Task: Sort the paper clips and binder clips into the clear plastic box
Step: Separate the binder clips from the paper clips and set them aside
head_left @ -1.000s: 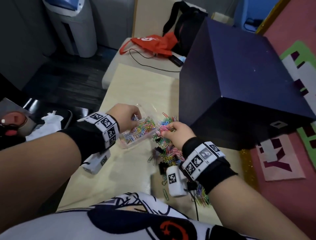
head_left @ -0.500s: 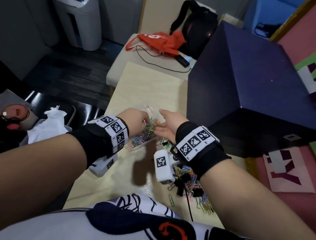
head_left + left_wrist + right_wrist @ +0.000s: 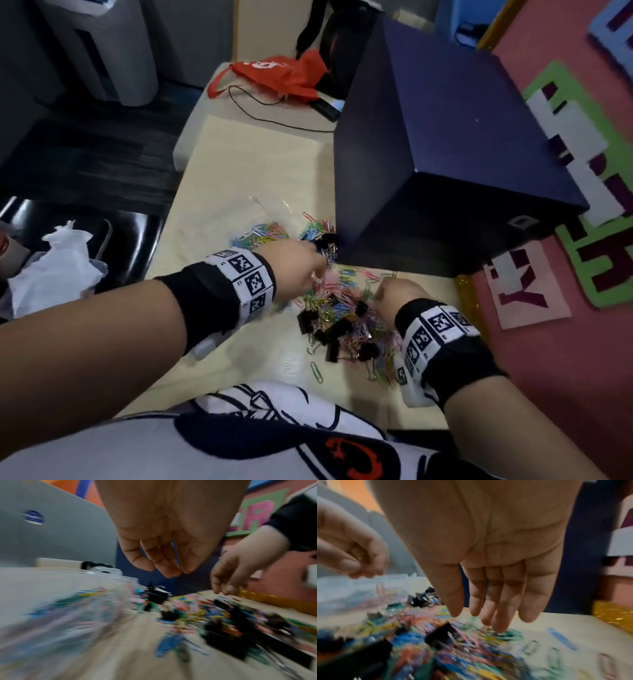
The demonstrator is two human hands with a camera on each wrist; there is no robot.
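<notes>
A heap of coloured paper clips (image 3: pixel 342 308) mixed with black binder clips (image 3: pixel 330 346) lies on the pale table (image 3: pixel 239 164). Left of it stands the clear plastic box (image 3: pixel 270 214), partly filled with paper clips. My left hand (image 3: pixel 317 274) hovers over the heap's far edge beside the box, fingertips (image 3: pixel 171 573) pressed to the thumb, pinching what looks like a thin paper clip (image 3: pixel 379 586). My right hand (image 3: pixel 394 294) is over the heap's right side, its straight fingers (image 3: pixel 496 627) pointing down and touching loose clips. Both wrist views are blurred.
A large dark blue box (image 3: pixel 445 154) stands right behind the heap. A red bag (image 3: pixel 274 75) and a black cable lie at the table's far end. A black chair (image 3: pixel 137 240) with white tissue is on the left, a pink felt board (image 3: pixel 531 291) on the right.
My left hand let go of the clear box and moved right to the heap. My right hand came back from over the box to the heap's right side.
</notes>
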